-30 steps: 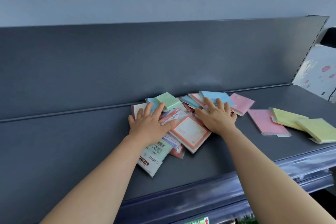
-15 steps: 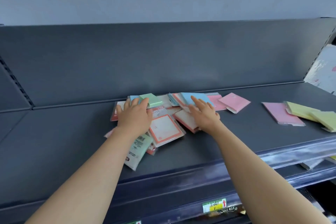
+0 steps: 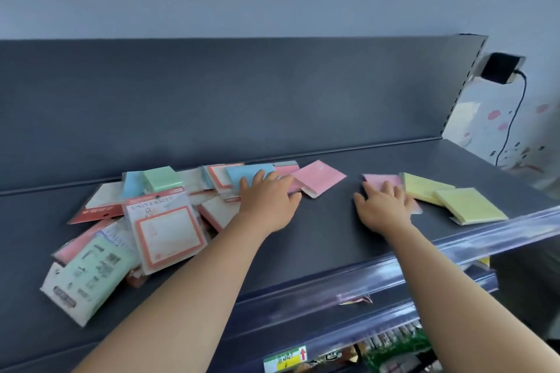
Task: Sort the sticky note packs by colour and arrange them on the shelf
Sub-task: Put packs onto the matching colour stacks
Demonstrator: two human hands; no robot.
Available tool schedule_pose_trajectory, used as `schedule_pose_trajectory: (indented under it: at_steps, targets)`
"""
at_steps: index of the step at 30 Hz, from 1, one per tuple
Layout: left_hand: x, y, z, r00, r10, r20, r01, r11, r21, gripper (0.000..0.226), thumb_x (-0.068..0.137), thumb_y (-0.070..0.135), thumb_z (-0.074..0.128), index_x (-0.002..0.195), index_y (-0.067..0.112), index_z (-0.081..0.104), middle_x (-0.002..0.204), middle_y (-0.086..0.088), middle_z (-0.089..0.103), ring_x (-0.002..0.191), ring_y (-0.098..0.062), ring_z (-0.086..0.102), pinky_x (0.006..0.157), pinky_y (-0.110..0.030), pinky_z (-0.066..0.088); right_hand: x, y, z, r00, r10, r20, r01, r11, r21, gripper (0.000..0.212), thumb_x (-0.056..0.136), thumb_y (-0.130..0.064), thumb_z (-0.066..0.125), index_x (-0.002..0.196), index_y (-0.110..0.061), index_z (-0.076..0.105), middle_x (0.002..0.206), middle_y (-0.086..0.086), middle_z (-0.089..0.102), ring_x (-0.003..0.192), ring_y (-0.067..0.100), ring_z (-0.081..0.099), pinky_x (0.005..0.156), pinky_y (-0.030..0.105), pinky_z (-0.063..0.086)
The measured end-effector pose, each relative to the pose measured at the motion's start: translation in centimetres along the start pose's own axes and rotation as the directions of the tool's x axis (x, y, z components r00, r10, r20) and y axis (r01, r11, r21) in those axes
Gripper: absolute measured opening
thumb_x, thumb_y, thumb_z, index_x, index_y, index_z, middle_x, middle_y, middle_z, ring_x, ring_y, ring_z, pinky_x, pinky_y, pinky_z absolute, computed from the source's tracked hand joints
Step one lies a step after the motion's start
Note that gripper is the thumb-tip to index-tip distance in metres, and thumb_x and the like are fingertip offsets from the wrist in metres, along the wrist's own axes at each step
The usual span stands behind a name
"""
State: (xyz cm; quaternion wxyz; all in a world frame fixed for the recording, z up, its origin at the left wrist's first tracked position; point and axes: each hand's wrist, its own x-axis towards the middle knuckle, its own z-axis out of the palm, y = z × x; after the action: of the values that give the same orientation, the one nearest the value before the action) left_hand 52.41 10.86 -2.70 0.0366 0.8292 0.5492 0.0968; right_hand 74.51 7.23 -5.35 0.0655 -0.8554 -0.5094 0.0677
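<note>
A jumbled pile of sticky note packs [image 3: 163, 221] lies on the dark grey shelf [image 3: 327, 230], left of centre: green, blue, pink and white packs with red borders. My left hand [image 3: 266, 200] rests flat on the pile's right edge, fingers on a blue pack [image 3: 245, 174] and beside a pink pack [image 3: 319, 177]. My right hand [image 3: 383, 206] lies flat on a separate pink pack [image 3: 378, 180]. To its right sit two yellow packs [image 3: 424, 188] [image 3: 469, 204], overlapping.
The shelf's back panel [image 3: 242, 100] rises behind the packs. A clear price rail [image 3: 394, 269] runs along the front edge, with a lower shelf of goods [image 3: 394, 345] beneath. A black box with a cable [image 3: 500, 68] hangs at the far right.
My right hand left the pile and moved right onto the separate pink pack. My left hand shifted from the pile's left side to its right edge. The camera view swung right.
</note>
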Motion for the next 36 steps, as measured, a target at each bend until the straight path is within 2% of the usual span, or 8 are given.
schedule_pose_trajectory:
  at_steps: [2,5,8,10,12,16,26,36]
  targets:
    - [0.9,0.9,0.6,0.999,-0.019,0.026,0.019,1.0,0.023,0.041,0.097,0.048,0.032,0.129,0.028,0.049,0.14,0.004,0.047,0.132,-0.026,0.034,0.105,-0.053,0.028,-0.2,-1.0,0.2,0.991,-0.123,-0.044,0.125,0.991,0.043,0.045,0.098,-0.041,0.026,0.14,-0.032,0.038,0.145,0.013,0.034,0.138,0.035,0.023,0.11,0.049,0.018]
    - [1.5,2.0,1.2,0.998,-0.051,0.027,0.049,0.998,0.046,0.027,0.097,0.046,0.031,0.101,0.025,0.047,0.135,0.002,0.049,0.127,-0.028,0.037,0.102,-0.052,0.03,0.0,-1.4,-0.5,0.961,-0.231,-0.152,0.248,0.963,0.105,0.043,0.1,-0.037,0.029,0.141,-0.035,0.039,0.147,0.007,0.036,0.136,0.032,0.028,0.109,0.046,0.022]
    - [1.9,2.4,1.7,0.997,-0.066,0.027,0.064,0.996,0.064,0.029,0.098,0.046,0.029,0.105,0.026,0.048,0.137,0.001,0.045,0.128,-0.029,0.034,0.104,-0.054,0.027,1.0,2.1,-1.6,0.966,-0.061,-0.252,0.066,0.998,0.012,0.048,0.097,-0.047,0.03,0.144,-0.036,0.032,0.157,0.006,0.019,0.144,0.033,0.011,0.113,0.055,0.01]
    - [2.2,2.5,2.0,0.997,-0.074,0.032,0.071,0.994,0.085,0.035,0.098,0.046,0.027,0.118,0.027,0.048,0.143,0.001,0.039,0.132,-0.03,0.029,0.107,-0.056,0.023,1.3,4.7,-1.8,0.983,0.12,-0.137,-0.127,0.991,-0.043,0.057,0.093,-0.058,0.025,0.145,-0.036,0.026,0.159,0.008,0.009,0.145,0.039,-0.002,0.111,0.063,0.0]
    - [2.3,2.5,2.2,0.997,-0.07,0.033,0.066,0.992,0.108,0.039,0.099,0.046,0.026,0.13,0.031,0.044,0.147,0.002,0.033,0.135,-0.03,0.026,0.108,-0.056,0.02,1.4,5.6,-1.4,0.986,0.166,-0.022,-0.167,0.985,-0.038,0.062,0.09,-0.063,0.02,0.145,-0.036,0.024,0.16,0.007,0.007,0.144,0.042,-0.003,0.11,0.067,0.0]
    - [1.7,1.2,2.4,0.997,-0.081,-0.005,0.081,0.986,0.143,0.041,0.1,0.041,0.027,0.139,0.035,0.036,0.152,0.003,0.028,0.139,-0.03,0.022,0.111,-0.056,0.016,1.6,2.7,-1.0,0.999,0.021,0.028,-0.021,1.0,-0.004,0.059,0.092,-0.061,0.02,0.146,-0.037,0.02,0.16,0.004,0.007,0.145,0.041,0.0,0.11,0.066,0.001]
    - [-1.8,-6.4,-0.1,0.989,-0.14,-0.056,0.145,0.984,0.099,0.039,0.099,0.037,0.031,0.135,0.03,0.046,0.152,0.005,0.031,0.142,-0.022,0.023,0.117,-0.05,0.006,-1.8,-9.9,1.7,0.96,-0.28,0.027,0.279,0.96,0.029,0.05,0.096,-0.051,0.02,0.144,-0.04,0.015,0.155,0.008,0.013,0.142,0.037,0.007,0.11,0.063,0.006]
    - [-5.5,-15.0,-4.4,0.981,-0.076,-0.177,0.077,0.997,-0.001,0.043,0.098,0.038,0.043,0.137,0.02,0.05,0.143,0.0,0.049,0.134,-0.019,0.039,0.11,-0.037,0.028,-6.2,-18.9,1.8,0.923,-0.385,0.032,0.384,0.923,0.033,0.043,0.097,-0.048,0.03,0.139,-0.039,0.03,0.145,0.01,0.026,0.132,0.033,0.023,0.106,0.052,0.023]
